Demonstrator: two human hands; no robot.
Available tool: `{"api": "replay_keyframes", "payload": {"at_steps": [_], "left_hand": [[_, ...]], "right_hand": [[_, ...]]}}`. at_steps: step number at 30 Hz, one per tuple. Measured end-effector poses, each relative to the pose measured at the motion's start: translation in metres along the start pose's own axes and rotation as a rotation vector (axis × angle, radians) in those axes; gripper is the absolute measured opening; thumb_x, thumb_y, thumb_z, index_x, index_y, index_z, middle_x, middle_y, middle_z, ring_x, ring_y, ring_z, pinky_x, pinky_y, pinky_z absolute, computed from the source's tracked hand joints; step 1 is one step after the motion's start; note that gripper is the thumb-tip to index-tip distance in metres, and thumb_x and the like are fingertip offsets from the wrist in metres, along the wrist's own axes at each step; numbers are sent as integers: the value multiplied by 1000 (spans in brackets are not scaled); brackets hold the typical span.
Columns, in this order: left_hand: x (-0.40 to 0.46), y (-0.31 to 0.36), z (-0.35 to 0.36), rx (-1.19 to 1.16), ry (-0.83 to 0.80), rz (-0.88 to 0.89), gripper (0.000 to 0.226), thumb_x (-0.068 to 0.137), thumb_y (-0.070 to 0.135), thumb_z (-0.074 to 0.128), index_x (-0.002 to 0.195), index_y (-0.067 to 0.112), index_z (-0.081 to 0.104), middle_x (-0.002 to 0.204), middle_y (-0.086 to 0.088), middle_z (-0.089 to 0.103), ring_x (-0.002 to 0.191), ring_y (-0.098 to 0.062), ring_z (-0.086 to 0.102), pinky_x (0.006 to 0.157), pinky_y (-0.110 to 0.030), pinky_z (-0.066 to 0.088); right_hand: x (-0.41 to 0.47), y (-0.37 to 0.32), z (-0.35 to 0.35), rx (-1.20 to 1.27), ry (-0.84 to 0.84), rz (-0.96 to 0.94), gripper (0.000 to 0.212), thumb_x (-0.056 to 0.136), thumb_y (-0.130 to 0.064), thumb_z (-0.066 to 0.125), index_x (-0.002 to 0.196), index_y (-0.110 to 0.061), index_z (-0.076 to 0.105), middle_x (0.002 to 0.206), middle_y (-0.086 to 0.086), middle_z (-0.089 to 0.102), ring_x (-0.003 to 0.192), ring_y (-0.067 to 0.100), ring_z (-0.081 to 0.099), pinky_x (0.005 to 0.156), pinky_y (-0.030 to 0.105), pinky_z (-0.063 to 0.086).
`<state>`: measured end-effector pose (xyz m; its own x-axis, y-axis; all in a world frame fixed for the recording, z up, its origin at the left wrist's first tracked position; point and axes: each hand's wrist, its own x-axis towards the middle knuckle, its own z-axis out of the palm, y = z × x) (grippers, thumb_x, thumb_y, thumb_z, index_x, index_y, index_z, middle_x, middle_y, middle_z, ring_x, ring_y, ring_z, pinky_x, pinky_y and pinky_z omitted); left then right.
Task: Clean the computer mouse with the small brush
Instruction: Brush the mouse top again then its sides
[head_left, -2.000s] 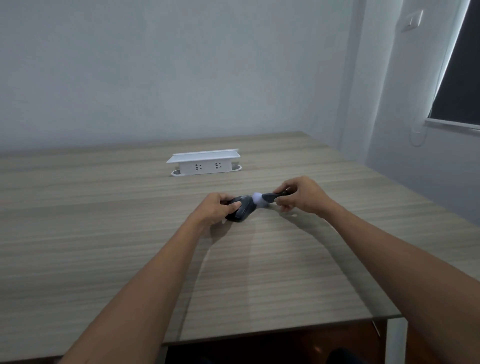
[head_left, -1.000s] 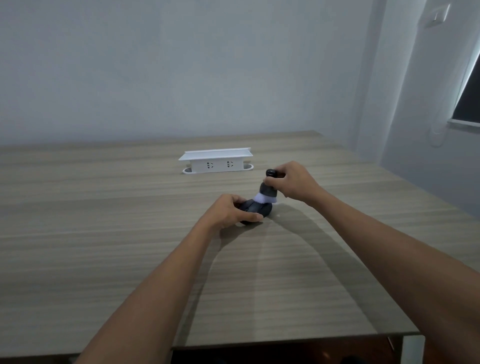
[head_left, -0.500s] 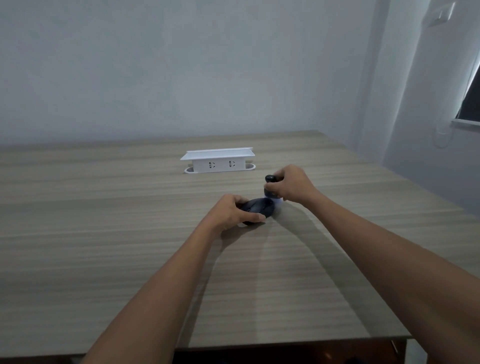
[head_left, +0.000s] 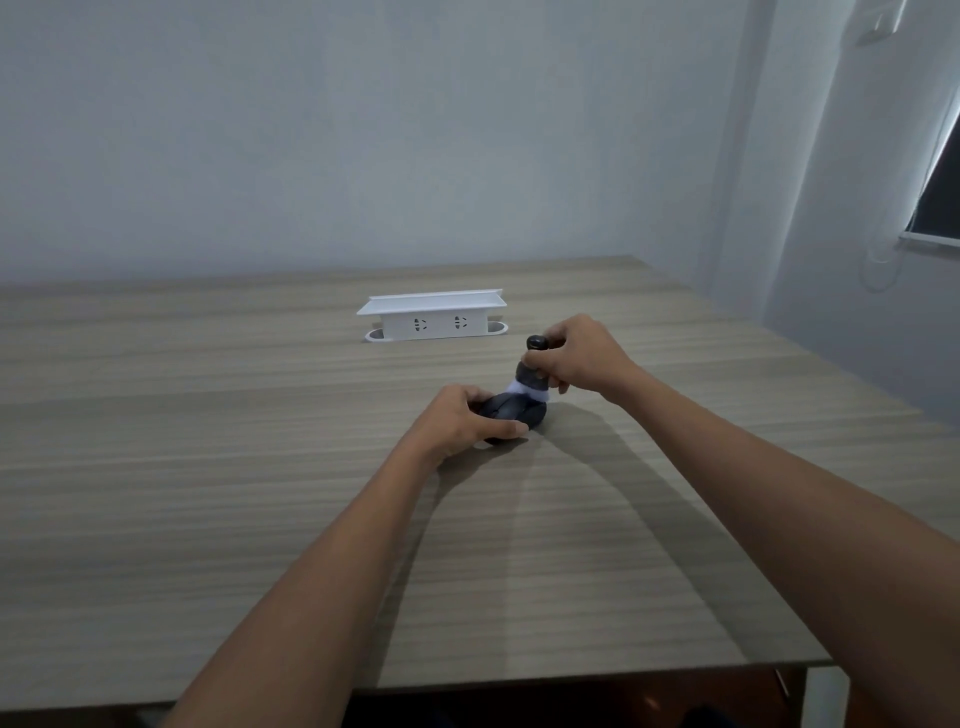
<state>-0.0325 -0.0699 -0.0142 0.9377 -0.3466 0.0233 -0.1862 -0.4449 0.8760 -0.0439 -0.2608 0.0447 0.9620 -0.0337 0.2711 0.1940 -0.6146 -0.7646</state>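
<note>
From the head camera, a wood-grain table (head_left: 208, 519) fills the lower two thirds of the frame, with both bare forearms reaching in from the bottom edge toward the centre.

Just right of centre sits the dark grey computer mouse (head_left: 511, 410), resting on the tabletop. The left hand (head_left: 462, 421) is curled around its near and left side, thumb laid along the near edge and fingers wrapped over the far side, so the hand is closed on the mouse (only the top and right part of the shell show past the knuckles).

The right hand (head_left: 576, 356) is slightly above and to the right of the mouse in the frame. Its fingers are pinched shut around the dark handle of the small brush (head_left: 531, 374), which stands roughly upright, its rounded black cap poking out above the fingers. The white bristles point down and touch the top of the mouse at its far right end, spreading a little against the shell.

Behind the hands, toward the middle of the frame, a white pop-up socket box (head_left: 434, 317) stands on the table with its flat lid raised and two outlets facing the camera; it is well apart from the mouse.

A pale wall (head_left: 363, 130) fills the upper frame, and a dark window (head_left: 943, 208) cuts into the right edge.
</note>
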Motion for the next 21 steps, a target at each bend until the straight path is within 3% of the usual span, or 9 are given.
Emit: {"api": "replay_keyframes", "payload": {"at_steps": [3,5,8,11,15,19,21], "left_hand": [[-1,0,0,-41,-35,41,30,75,16,88,100,29,80,95,2,79,83,-9,71,70,-13,56],[-1,0,1,-41,-30,47,31,77,14,87,104,25,79,99,-3,78,82,-10,70,69,-11,56],[0,-2,2,0,-5,17,37,73,25,90,106,16,77,101,-6,79,80,-12,70,72,-19,56],[2,-4,3,12,7,-4,45,69,31,92,108,14,76,101,-7,79,83,-14,71,80,-28,58],[2,-4,2,-16,-11,22,35,74,22,89,106,18,77,98,-2,78,75,-7,70,64,-14,56],[2,-5,3,-4,9,9,47,68,32,92,110,17,77,100,-3,80,93,-20,76,84,-31,60],[2,-6,4,-8,25,-3,48,66,33,93,109,17,77,99,-4,80,96,-23,75,85,-34,59]], "right_hand": [[-7,-9,3,99,-87,-17,17,84,-10,68,67,-7,70,59,5,65,43,11,55,44,21,47],[-9,-10,5,110,-90,-18,16,84,-10,68,69,-5,71,59,5,65,44,12,55,44,21,47],[-7,-3,4,42,36,-2,16,82,-7,67,76,7,71,62,13,68,44,16,57,41,22,46],[-8,0,1,-35,67,-35,15,82,-8,67,75,5,68,63,17,70,43,16,59,39,20,46],[-14,-6,2,-23,-78,-105,15,83,-8,66,75,4,68,58,8,69,42,15,60,42,23,49],[-9,-4,-5,-54,-44,-41,15,85,-7,64,76,5,68,62,13,71,39,11,60,42,22,49],[-8,0,-8,-107,-17,-33,16,86,-6,63,74,3,65,67,18,72,37,8,60,40,19,48]]}}
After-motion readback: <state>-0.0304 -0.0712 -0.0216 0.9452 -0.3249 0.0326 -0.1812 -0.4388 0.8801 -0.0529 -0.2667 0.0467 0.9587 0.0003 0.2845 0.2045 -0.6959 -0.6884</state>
